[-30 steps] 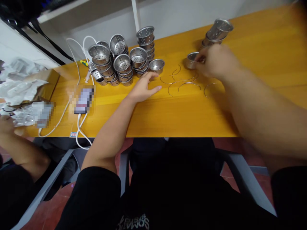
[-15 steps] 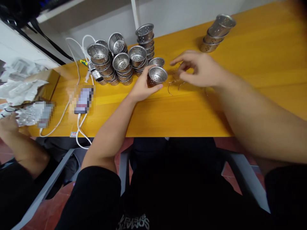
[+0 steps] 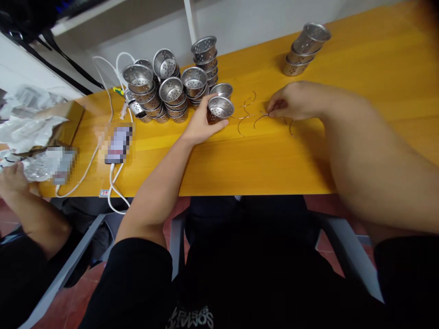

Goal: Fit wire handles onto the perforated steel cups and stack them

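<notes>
My left hand (image 3: 199,124) is wrapped round the side of a perforated metal cup (image 3: 220,108), whose open mouth faces up. Just behind that cup stands another metal cup (image 3: 222,90). Over the table to the right, my right hand (image 3: 286,103) has its fingers pinched together at a thin curved wire (image 3: 261,118). More thin curved wires (image 3: 242,124) lie on the wood between my hands, and one (image 3: 291,129) is below my right hand.
Several stacks of perforated cups (image 3: 172,91) stand at the back left, one stack (image 3: 302,52) at the back right. A phone (image 3: 118,144) with white cables lies on the yellow table (image 3: 219,169). Another person's hand (image 3: 13,178) is by plastic bags (image 3: 41,165) at far left.
My right hand has come down to the wires, and its spread fingers have closed into a pinch. My left hand still holds the cup, nearly unmoved.
</notes>
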Demonstrator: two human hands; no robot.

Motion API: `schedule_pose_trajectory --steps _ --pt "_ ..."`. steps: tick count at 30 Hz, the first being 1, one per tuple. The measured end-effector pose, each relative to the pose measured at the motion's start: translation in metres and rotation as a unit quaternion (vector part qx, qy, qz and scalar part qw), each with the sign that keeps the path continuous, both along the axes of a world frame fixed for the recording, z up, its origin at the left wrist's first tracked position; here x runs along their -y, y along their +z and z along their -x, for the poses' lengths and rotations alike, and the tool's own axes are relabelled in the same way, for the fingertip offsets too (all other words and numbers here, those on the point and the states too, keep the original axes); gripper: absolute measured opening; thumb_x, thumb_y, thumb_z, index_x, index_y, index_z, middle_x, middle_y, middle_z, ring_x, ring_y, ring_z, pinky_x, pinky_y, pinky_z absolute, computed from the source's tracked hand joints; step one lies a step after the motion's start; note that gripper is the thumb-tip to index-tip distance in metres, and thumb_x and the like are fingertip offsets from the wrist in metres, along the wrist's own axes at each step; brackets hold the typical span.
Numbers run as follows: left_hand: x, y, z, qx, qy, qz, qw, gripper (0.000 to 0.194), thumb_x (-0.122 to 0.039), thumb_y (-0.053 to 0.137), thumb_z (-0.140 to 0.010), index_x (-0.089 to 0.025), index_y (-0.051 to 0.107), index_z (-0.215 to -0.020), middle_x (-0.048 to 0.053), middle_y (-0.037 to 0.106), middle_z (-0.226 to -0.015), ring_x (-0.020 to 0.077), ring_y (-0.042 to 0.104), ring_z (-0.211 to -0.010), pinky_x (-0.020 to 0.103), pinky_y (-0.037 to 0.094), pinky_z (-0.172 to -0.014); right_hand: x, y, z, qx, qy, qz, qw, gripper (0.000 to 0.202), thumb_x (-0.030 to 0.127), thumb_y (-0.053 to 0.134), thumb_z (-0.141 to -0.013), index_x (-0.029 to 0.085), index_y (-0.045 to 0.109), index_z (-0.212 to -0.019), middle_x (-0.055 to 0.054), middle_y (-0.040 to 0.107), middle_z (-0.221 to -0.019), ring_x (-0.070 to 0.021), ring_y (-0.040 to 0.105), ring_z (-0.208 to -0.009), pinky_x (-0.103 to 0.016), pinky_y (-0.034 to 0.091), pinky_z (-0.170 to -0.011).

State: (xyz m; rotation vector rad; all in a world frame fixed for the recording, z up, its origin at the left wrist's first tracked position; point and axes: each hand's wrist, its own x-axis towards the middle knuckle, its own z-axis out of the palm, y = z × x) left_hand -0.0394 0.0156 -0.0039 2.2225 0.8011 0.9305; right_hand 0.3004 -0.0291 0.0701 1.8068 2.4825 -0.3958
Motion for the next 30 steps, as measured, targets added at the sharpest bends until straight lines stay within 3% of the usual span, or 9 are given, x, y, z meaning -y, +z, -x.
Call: schedule_pose_trajectory --steps 6,11,16,22,26,28,30 --pt "-0.006 -0.005 0.0 0.019 -0.008 0.022 1.0 0.11 -0.089 0.076 -0.08 -0.025 0.031 -0.158 0.015 0.057 -0.153 0.0293 0.066 -0.14 0.048 0.05 -0.127 0.011 0.001 0.023 0.08 -0.023 -0.029 0.996 0.011 0.019 0.07 -0.096 0.017 0.081 -0.099 -0.012 0.078 -0.095 -0.0219 0.064 -0.078 -0.035 0.039 -0.066" --pt "-0.014 -0.015 -0.003 0.065 -0.02 0.064 0.996 0.111 -0.09 0.082 -0.073 -0.025 0.035 -0.149 0.014 0.058 -0.146 0.0277 0.069 -0.134 0.049 0.055 -0.121 0.013 0.0 0.032 0.083 -0.001 -0.042 0.996 0.013 0.026 0.073 -0.098 0.014 0.078 -0.098 -0.016 0.078 -0.102 -0.0243 0.069 -0.087 -0.036 0.04 -0.068" --pt "-0.015 -0.017 -0.005 0.081 -0.018 0.082 0.993 0.106 -0.082 0.09 -0.07 -0.026 0.038 -0.144 0.013 0.059 -0.145 0.0269 0.069 -0.133 0.05 0.057 -0.119 0.018 0.008 0.029 -0.01 -0.028 -0.129 0.991 0.018 0.02 0.067 -0.102 0.012 0.072 -0.118 -0.016 0.078 -0.11 -0.0272 0.073 -0.101 -0.037 0.049 -0.081" --pt "-0.011 -0.015 -0.01 0.104 -0.02 0.07 0.992 0.107 -0.081 0.091 -0.069 -0.026 0.041 -0.145 0.011 0.059 -0.144 0.0264 0.069 -0.133 0.05 0.057 -0.12 0.026 0.008 0.028 -0.21 -0.038 -0.194 0.957 0.016 0.012 0.063 -0.106 0.016 0.07 -0.12 -0.014 0.077 -0.112 -0.0218 0.074 -0.098 -0.036 0.058 -0.089" --pt "-0.009 -0.016 -0.014 0.106 -0.047 0.071 0.991 0.108 -0.081 0.088 -0.072 -0.025 0.038 -0.15 0.011 0.057 -0.147 0.0279 0.067 -0.138 0.054 0.053 -0.124 0.019 -0.006 0.034 -0.399 -0.032 -0.143 0.905 0.031 0.033 0.073 -0.111 0.018 0.068 -0.138 -0.014 0.077 -0.111 -0.0199 0.076 -0.085 -0.038 0.062 -0.08" --pt "-0.009 -0.016 -0.015 0.113 -0.048 0.077 0.989 0.108 -0.077 0.089 -0.072 -0.024 0.038 -0.151 0.012 0.057 -0.148 0.0281 0.067 -0.139 0.054 0.052 -0.125 0.017 -0.011 0.039 -0.458 -0.028 -0.131 0.879 0.041 0.052 0.078 -0.108 0.019 0.072 -0.132 -0.012 0.078 -0.103 -0.0191 0.074 -0.076 -0.039 0.063 -0.074" --pt "-0.007 -0.014 -0.016 0.119 -0.042 0.086 0.988 0.103 -0.068 0.089 -0.074 -0.023 0.039 -0.151 0.012 0.058 -0.146 0.0272 0.067 -0.135 0.054 0.053 -0.124 0.015 -0.013 0.044 -0.486 -0.03 -0.131 0.863 0.052 0.07 0.08 -0.101 0.02 0.075 -0.115 -0.01 0.076 -0.091 -0.0189 0.073 -0.071 -0.04 0.063 -0.07"
